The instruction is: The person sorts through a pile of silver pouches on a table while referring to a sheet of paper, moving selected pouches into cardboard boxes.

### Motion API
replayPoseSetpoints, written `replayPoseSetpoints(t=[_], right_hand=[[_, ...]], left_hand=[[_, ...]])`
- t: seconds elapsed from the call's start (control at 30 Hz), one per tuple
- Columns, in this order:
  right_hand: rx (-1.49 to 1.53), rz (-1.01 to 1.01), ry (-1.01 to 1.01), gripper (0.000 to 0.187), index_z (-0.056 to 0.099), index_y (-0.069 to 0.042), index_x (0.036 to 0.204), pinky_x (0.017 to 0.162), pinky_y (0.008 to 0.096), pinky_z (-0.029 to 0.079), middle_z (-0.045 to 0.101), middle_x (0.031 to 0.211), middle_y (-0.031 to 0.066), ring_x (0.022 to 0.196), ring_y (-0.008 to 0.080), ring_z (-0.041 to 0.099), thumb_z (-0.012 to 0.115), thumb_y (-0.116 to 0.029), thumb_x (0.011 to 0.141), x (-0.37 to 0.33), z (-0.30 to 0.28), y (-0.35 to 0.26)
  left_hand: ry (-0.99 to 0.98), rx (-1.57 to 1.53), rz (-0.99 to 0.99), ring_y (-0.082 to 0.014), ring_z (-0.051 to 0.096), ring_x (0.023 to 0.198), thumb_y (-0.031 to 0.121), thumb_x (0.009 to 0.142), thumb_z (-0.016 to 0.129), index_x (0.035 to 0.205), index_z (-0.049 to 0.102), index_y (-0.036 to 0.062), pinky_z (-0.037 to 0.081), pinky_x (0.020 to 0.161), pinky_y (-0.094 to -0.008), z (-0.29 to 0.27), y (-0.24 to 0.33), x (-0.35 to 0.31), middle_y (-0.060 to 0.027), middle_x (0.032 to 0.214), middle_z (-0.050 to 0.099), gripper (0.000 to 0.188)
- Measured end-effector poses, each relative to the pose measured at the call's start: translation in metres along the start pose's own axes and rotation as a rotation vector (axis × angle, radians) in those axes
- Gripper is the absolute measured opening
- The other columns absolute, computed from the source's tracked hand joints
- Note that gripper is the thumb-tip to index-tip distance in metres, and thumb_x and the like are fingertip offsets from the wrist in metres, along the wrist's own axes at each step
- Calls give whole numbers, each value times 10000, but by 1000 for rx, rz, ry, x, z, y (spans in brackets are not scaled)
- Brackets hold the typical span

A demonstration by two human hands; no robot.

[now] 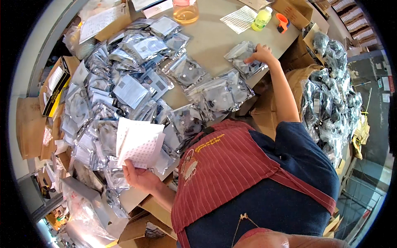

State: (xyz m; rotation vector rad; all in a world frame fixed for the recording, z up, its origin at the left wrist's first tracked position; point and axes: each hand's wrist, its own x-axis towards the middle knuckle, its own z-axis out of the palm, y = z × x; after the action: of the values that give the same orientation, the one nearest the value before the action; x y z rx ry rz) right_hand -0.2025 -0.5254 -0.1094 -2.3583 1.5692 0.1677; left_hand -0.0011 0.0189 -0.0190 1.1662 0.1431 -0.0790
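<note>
My left hand [139, 177] is closed around the lower edge of a few white sheets [140, 142] printed with rows of small round marks. These sheets hover over a big heap of silver zip bags [131, 91], each with dark or grey parts inside. Stretched to the far right of the table, my right hand [264, 54] has its fingers bent over a silver zip bag [240, 51], gripping it near the table edge. Part of that bag lies under the fingers. Between my hands, more filled bags [219, 93] lie in a row along the near edge, with small round white stickers on them.
At the back of the table [213, 35] stand a jar of amber liquid [185, 11], a yellow-green bottle [261, 19] and an orange tape holder [282, 22], beside another dotted sheet [239, 19]. Clear bags of black parts [331, 99] fill cartons on the right. An open carton [144, 229] sits below.
</note>
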Motion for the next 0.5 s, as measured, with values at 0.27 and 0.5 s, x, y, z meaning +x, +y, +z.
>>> replayPoseSetpoints(t=[0.27,0.5], right_hand=[[247,-312,259,775,543,40,1155,813,419,502,669,984,228,938,372,652,871,-338,563,-20,-32,-92],[458,-364,-421,793,637,101,1085,812,369,505,658,1053,210,950,284,643,878,-413,532,-18,37,-210]], left_hand=[[41,-14,61,-198,635,947,128,943,588,1123,576,-36,499,833,-335,-7,8,-2,-127,1070,653,244],[111,25,58,-242,608,1033,193,961,566,1196,525,-53,483,887,-377,-27,11,-9,-157,1147,615,343]])
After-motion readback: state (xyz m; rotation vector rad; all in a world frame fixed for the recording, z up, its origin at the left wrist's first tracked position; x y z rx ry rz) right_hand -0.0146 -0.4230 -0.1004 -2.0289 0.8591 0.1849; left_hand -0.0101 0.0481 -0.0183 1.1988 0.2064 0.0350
